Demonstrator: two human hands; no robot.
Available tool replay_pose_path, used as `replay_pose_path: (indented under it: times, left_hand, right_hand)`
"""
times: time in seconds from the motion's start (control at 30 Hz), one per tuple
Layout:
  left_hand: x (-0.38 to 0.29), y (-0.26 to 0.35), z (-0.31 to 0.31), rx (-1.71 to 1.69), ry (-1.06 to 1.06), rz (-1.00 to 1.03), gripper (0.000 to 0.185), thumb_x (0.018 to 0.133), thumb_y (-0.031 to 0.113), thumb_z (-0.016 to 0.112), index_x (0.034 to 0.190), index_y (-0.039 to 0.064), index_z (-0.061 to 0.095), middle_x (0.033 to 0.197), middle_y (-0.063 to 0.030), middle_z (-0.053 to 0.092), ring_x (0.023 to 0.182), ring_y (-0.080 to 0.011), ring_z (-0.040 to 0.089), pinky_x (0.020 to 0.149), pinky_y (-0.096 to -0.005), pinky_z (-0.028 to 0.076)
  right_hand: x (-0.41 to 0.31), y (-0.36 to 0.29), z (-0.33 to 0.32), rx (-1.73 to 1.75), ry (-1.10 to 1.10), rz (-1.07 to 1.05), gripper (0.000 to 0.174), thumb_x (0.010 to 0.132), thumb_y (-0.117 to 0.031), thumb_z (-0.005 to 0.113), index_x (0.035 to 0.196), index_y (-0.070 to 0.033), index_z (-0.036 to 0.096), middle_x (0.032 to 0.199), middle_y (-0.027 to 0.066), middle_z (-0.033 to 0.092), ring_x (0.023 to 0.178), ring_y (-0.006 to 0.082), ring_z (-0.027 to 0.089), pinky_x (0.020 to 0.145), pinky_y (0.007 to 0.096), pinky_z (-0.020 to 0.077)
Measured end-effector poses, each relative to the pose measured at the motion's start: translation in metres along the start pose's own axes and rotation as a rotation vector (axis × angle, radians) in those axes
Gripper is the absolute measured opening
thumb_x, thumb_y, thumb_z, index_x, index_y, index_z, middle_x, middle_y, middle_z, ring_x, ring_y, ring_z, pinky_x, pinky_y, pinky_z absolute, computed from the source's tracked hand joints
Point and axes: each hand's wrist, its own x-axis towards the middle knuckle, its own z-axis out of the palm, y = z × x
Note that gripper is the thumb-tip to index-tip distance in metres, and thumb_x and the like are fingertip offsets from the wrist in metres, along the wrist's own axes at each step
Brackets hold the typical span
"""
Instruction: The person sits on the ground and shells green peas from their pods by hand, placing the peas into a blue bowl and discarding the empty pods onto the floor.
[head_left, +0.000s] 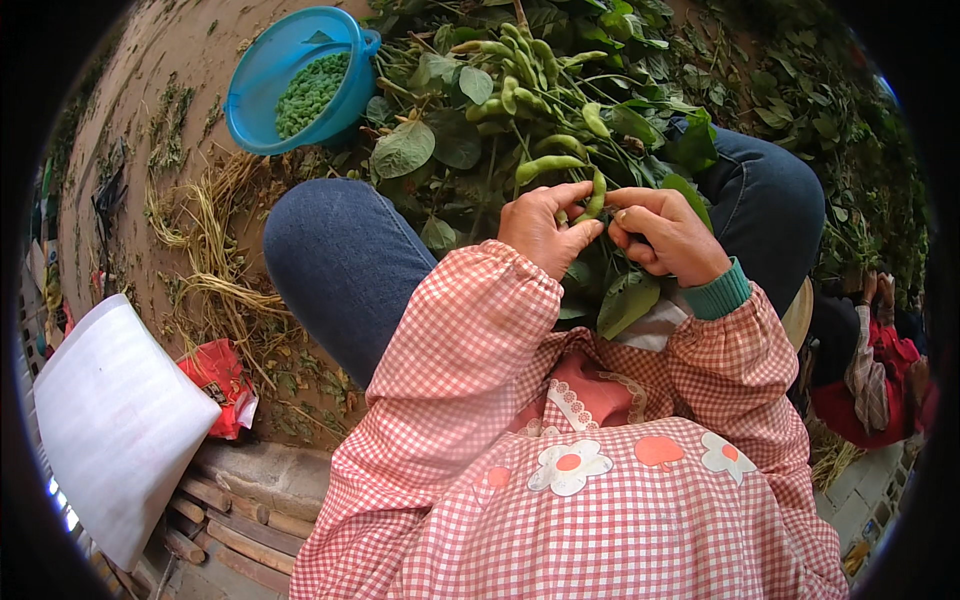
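Between my thumb and forefinger, my left hand (546, 223) grips a green soybean pod (596, 196), which is bent and upright. My right hand (667, 229) is right beside it, thumb and forefinger pinched together near the pod; whether they hold a stem or part of the pod is hidden. Another plump pod (551, 166) lies just above my left fingers. Beyond my hands, a cluster of pods (525, 64) hangs on cut soybean plants (454, 139) heaped between my knees. Broad leaves (628, 304) lie below my right hand.
A blue plastic basin (241, 90) holding shelled green beans (313, 94) stands at upper left. Dry stalks (214, 240) and a red wrapper (223, 382) lie on the ground, near a white sheet (120, 427) and wooden slats (247, 536). Another person (874, 360) sits at right.
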Motion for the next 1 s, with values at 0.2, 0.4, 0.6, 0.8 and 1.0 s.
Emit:
replay_pose_path:
  times: [0.2, 0.4, 0.6, 0.8, 1.0]
  left_hand:
    - [-0.001, 0.003, 0.000, 0.028, 0.018, -0.007, 0.047, 0.066, 0.011, 0.073, 0.110, 0.006, 0.059, 0.079, -0.0049, 0.061, 0.071, -0.0092, 0.054, 0.066, -0.0235, 0.045]
    - [-0.001, 0.002, 0.002, 0.058, 0.027, -0.007, 0.047, 0.066, 0.012, 0.073, 0.110, 0.006, 0.059, 0.081, -0.0054, 0.062, 0.068, -0.0092, 0.053, 0.064, -0.0234, 0.045]
    - [-0.002, -0.006, 0.008, 0.102, 0.092, 0.160, 0.042, 0.067, 0.008, 0.069, 0.107, 0.003, 0.059, 0.078, -0.0094, 0.058, 0.065, -0.0161, 0.054, 0.061, -0.0272, 0.045]
    - [-0.004, -0.011, 0.014, 0.175, 0.139, 0.243, 0.037, 0.068, 0.004, 0.066, 0.104, 0.000, 0.059, 0.076, -0.0155, 0.053, 0.071, -0.0302, 0.055, 0.064, -0.0347, 0.044]
    - [0.001, -0.016, 0.014, 0.245, 0.173, 0.324, 0.031, 0.076, 0.009, 0.061, 0.105, 0.000, 0.058, 0.074, -0.0122, 0.056, 0.064, -0.0221, 0.056, 0.059, -0.0315, 0.044]
  right_hand:
    - [0.000, 0.001, 0.002, -0.014, 0.027, 0.001, 0.012, 0.079, -0.008, 0.043, 0.078, -0.002, 0.053, 0.062, -0.0012, 0.048, 0.042, 0.0007, 0.035, 0.034, 0.0165, 0.0228]
    - [0.001, 0.003, 0.002, -0.014, 0.023, -0.002, 0.012, 0.079, -0.008, 0.044, 0.077, -0.002, 0.054, 0.063, -0.0012, 0.049, 0.043, 0.0004, 0.035, 0.034, 0.0160, 0.0231]
    - [0.004, 0.010, 0.003, -0.139, 0.046, -0.087, 0.013, 0.079, -0.007, 0.044, 0.073, -0.001, 0.054, 0.061, 0.0002, 0.052, 0.046, 0.0041, 0.041, 0.038, 0.0197, 0.0305]
    - [0.013, 0.025, 0.010, -0.484, 0.175, -0.383, 0.014, 0.077, -0.005, 0.045, 0.071, 0.005, 0.053, 0.057, 0.0052, 0.054, 0.051, 0.0089, 0.047, 0.048, 0.0264, 0.0391]
    - [0.010, 0.029, 0.015, -0.367, 0.186, -0.349, 0.013, 0.079, -0.003, 0.044, 0.074, 0.005, 0.053, 0.059, 0.0041, 0.054, 0.052, 0.0081, 0.047, 0.048, 0.0248, 0.0392]
